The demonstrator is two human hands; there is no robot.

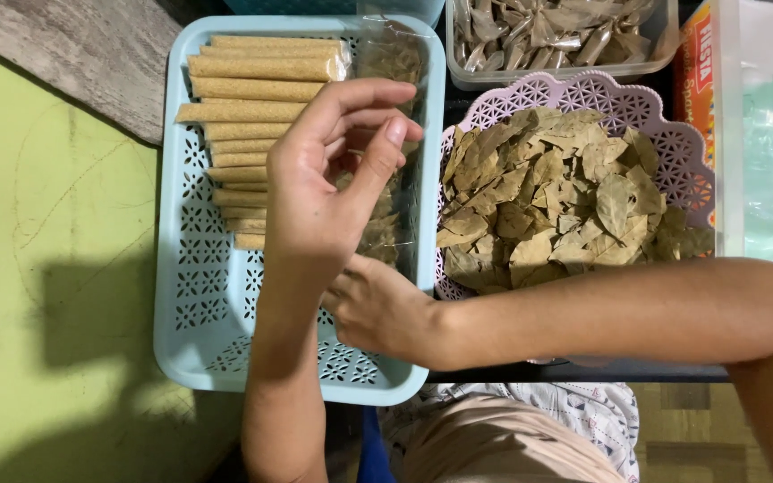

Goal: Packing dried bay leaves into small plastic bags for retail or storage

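Observation:
My left hand (319, 192) is raised over the pale blue perforated basket (194, 309), fingers bent and apart, thumb out, with nothing clearly between them. Behind it, along the basket's right side, lie clear plastic packets of dried leaves (385, 224). My right hand (378, 309) reaches in from the right and sits just under my left wrist, at the near end of those packets. Its fingers are hidden, so I cannot tell whether it grips one. Tan rolled sticks (243, 112) are stacked in the basket's far left part.
A lilac lattice basket (686, 174) heaped with loose dried bay leaves (556, 201) stands to the right. Behind it is a clear tub of small filled packets (552, 31). A clear plastic box (767, 134) is at the far right, and a green mat (46, 268) at the left.

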